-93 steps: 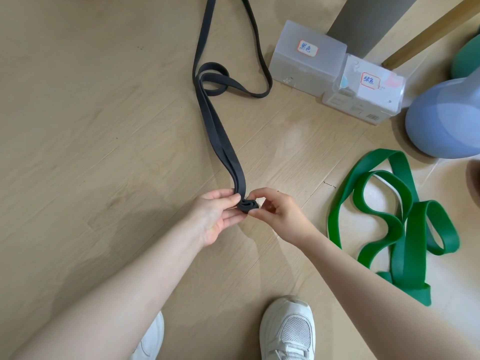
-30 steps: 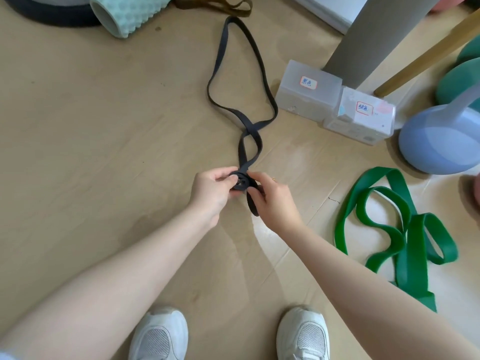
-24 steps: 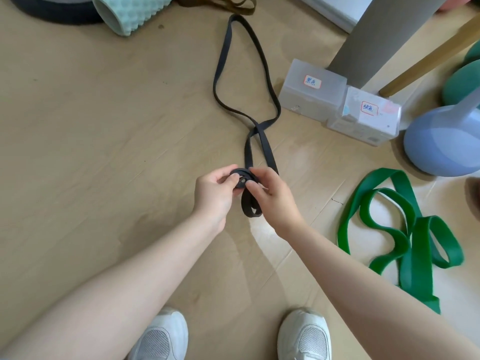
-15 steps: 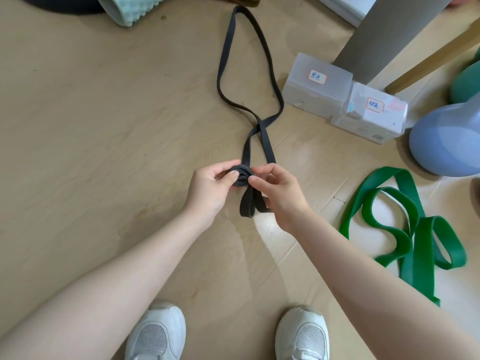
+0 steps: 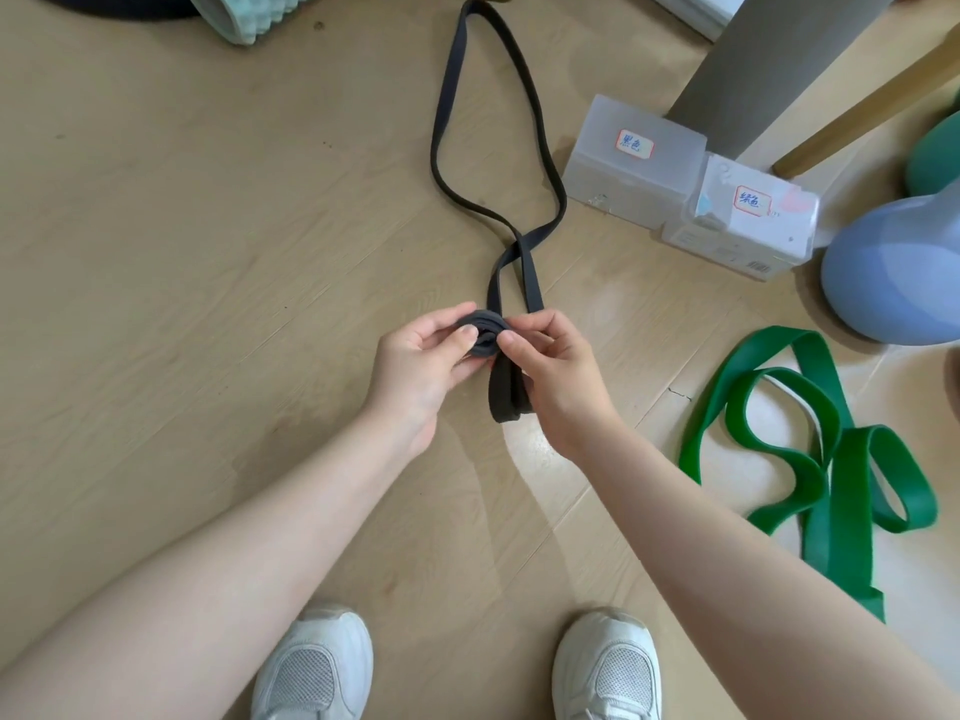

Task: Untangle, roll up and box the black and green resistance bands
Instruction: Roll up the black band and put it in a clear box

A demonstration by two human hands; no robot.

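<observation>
Your left hand (image 5: 415, 366) and right hand (image 5: 550, 376) pinch a small black coil (image 5: 485, 335); most black band, the green band (image 5: 831, 459) beside it and 2 boxes (image 5: 634, 163) remain.

Thicker roll (image 5: 485, 335), shorter loose black band (image 5: 470, 148).

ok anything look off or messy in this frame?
Two things. The black band crosses over itself ahead of the roll that the left hand and right hand pinch, so a twist could get wound in. The green band lies in tangled, overlapping loops on the floor. No damage visible.
</observation>
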